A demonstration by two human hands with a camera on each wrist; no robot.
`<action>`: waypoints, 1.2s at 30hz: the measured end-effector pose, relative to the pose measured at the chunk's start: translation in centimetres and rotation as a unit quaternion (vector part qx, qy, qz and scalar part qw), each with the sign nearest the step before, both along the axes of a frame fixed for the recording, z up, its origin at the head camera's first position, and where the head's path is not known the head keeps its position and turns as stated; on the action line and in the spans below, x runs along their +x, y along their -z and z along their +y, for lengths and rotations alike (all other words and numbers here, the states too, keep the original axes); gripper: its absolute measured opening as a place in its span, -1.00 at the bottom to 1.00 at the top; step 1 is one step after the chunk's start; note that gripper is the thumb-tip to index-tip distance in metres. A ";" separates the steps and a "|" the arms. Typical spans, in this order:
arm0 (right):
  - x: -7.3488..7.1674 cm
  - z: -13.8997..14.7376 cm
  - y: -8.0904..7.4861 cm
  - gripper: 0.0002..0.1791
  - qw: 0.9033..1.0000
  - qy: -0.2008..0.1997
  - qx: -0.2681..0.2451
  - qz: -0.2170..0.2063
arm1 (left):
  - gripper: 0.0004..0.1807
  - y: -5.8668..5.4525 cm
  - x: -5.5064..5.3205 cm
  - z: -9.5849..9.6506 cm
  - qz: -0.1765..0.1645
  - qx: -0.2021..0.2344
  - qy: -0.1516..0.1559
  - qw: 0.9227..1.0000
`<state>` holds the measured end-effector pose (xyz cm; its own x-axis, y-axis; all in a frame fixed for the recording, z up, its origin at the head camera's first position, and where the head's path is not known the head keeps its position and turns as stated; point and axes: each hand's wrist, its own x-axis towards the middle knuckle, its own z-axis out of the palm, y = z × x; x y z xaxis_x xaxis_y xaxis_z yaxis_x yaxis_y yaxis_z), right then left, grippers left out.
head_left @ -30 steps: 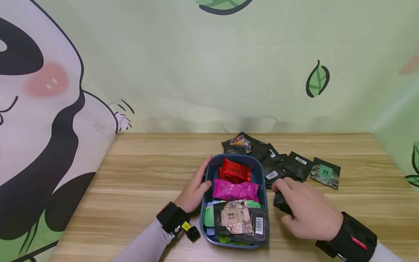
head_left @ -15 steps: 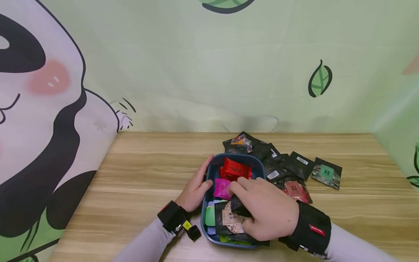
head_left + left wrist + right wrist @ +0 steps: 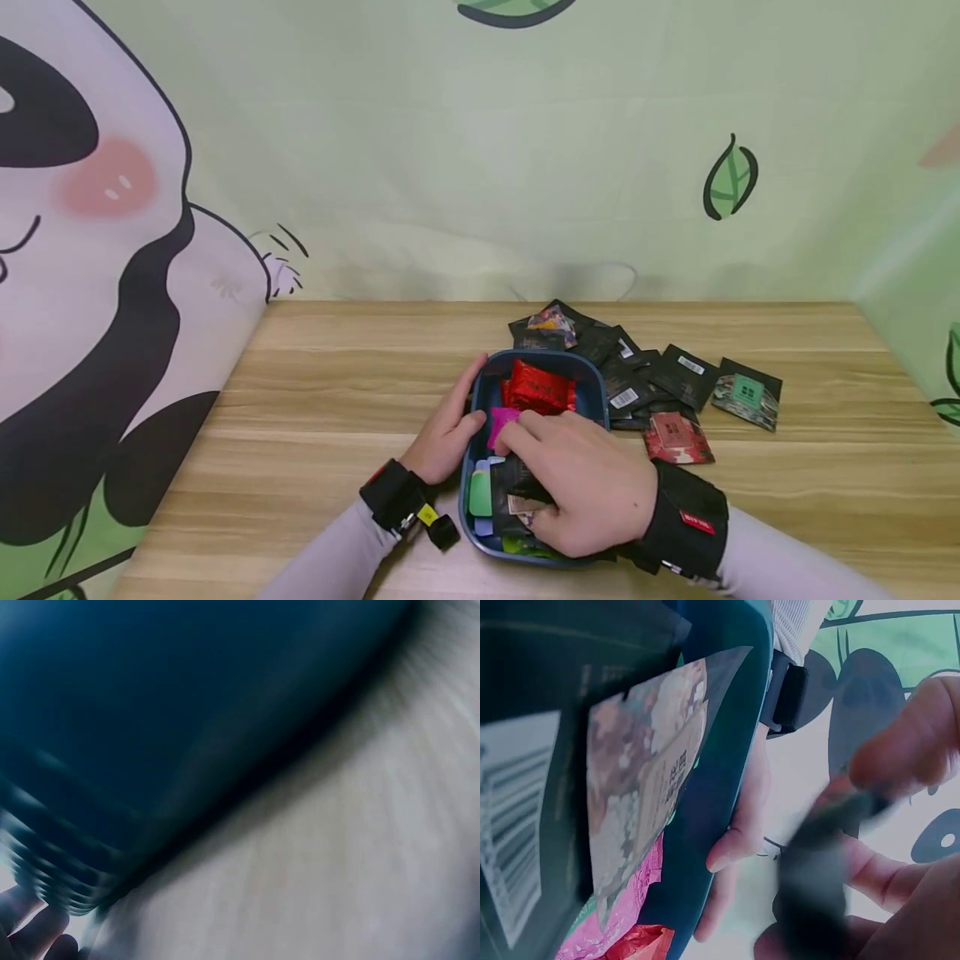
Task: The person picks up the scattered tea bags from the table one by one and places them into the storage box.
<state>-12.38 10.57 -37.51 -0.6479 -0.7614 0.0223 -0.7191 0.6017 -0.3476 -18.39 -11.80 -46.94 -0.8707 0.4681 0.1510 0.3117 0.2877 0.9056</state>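
Note:
A deep blue bin (image 3: 466,487) stands on the wooden table. My left hand (image 3: 444,440) rests against its left side, fingers stretched along the outer wall and thumb at the rim. My right hand (image 3: 581,483) is over the bin's front half and pinches a small black sachet (image 3: 525,479) between thumb and fingers, blurred in the right wrist view. Beneath it lies a black sachet with a floral picture (image 3: 649,765). Red packets (image 3: 538,387) lie at the bin's far end, with a pink packet (image 3: 501,423) partly hidden by my right hand.
Several black sachets (image 3: 626,392) lie in a loose heap behind and right of the bin. A sachet with a red label (image 3: 678,437) and one with a green label (image 3: 747,393) lie farther right. A printed backdrop (image 3: 420,167) rises along the table's back edge.
My right hand has carried the black sachet leftward from the table beside the bin to over its front half. The red-labelled sachet has come into sight. My left hand stays put.

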 end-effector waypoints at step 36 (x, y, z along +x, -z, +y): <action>-6.4 22.8 6.3 0.22 0.963 0.259 0.069 0.004 | -0.21 3.3 -1.1 -0.1 0.006 0.009 -0.010 1.000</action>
<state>-18.76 33.34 -43.85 -0.9422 -0.3316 -0.0481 -0.3120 0.9207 -0.2344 -19.49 -11.85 -50.22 -0.8778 0.4479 0.1696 0.3168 0.2774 0.9070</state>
